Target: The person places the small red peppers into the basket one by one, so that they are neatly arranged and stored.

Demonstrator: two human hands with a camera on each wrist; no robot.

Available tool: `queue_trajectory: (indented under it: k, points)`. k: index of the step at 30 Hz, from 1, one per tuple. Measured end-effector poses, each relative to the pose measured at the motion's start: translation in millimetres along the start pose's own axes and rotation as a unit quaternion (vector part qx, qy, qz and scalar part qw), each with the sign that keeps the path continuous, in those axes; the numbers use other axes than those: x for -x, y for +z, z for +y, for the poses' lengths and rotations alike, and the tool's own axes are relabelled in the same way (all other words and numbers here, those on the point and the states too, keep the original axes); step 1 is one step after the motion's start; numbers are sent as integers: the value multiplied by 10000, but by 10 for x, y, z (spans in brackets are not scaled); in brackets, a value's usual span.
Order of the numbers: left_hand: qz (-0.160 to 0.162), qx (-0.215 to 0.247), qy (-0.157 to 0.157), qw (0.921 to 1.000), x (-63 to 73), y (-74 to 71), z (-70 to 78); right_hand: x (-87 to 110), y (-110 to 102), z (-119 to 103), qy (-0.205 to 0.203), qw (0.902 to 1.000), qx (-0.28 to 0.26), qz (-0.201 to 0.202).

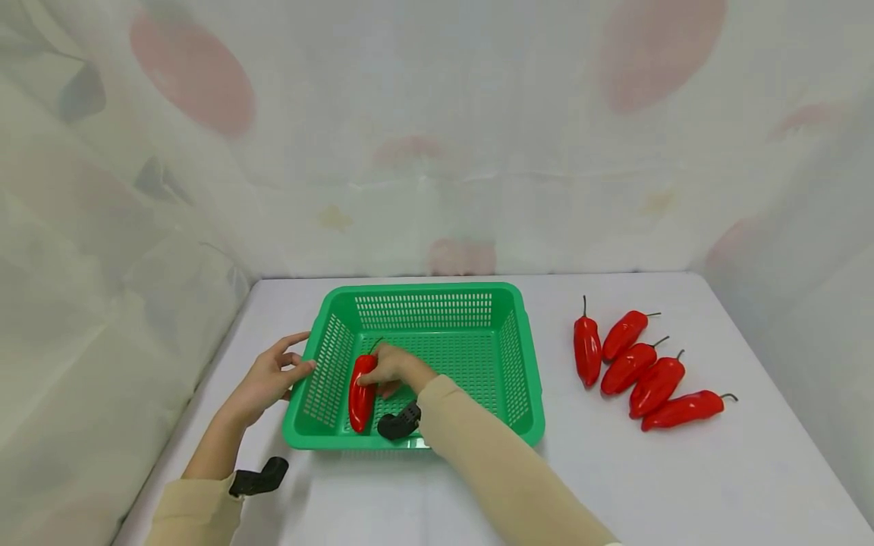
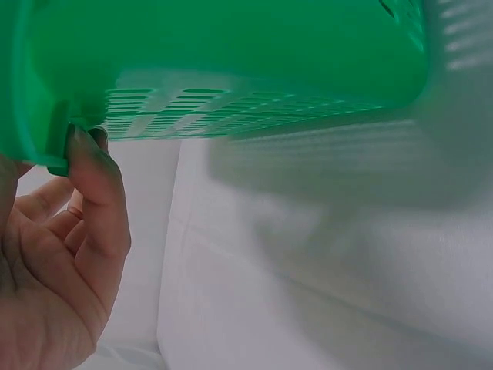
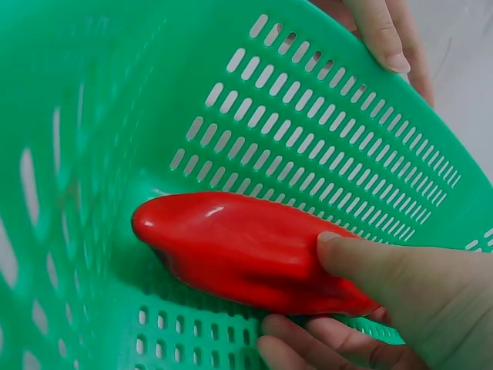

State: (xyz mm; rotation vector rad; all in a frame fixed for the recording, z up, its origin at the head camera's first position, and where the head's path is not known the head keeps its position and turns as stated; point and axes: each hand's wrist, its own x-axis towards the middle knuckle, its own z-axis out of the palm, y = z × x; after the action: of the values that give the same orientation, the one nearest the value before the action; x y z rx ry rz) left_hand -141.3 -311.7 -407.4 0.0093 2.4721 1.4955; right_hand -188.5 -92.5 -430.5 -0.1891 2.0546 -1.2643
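A green plastic basket [image 1: 416, 289] with slotted walls stands on the table. My left hand [image 1: 268, 379] grips its left rim from outside; in the left wrist view, thumb and fingers close on the rim's edge. Inside the basket, along the left wall, my right hand [image 1: 397, 369] holds a glossy red pepper [image 1: 359, 402] with a thin dark stem. In the right wrist view, the thumb presses on the side of the pepper [image 3: 231, 247] and the other fingers are partly hidden beneath it. The pepper lies low, near the basket floor.
Several red peppers [image 1: 657, 385] lie in a loose fan on the table to the right of the basket. White patterned sheeting [image 1: 437, 174] hangs behind and on both sides. The white table [image 1: 737, 470] extends in front and to the right.
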Motion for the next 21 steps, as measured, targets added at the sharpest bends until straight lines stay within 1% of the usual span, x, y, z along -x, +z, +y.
queue_trajectory:
  k: [6,14,21]
  points:
    - [27,-11,-10,10000,7,-4,6,5,11,-15,42,9997,90,-208]
    - [58,-35,-31,10000,6,4,9,24,-9,-40,79,9976,596,-349]
    - [36,-32,-8,10000,12,3,0,37,-2,-42,120,9960,614,-645]
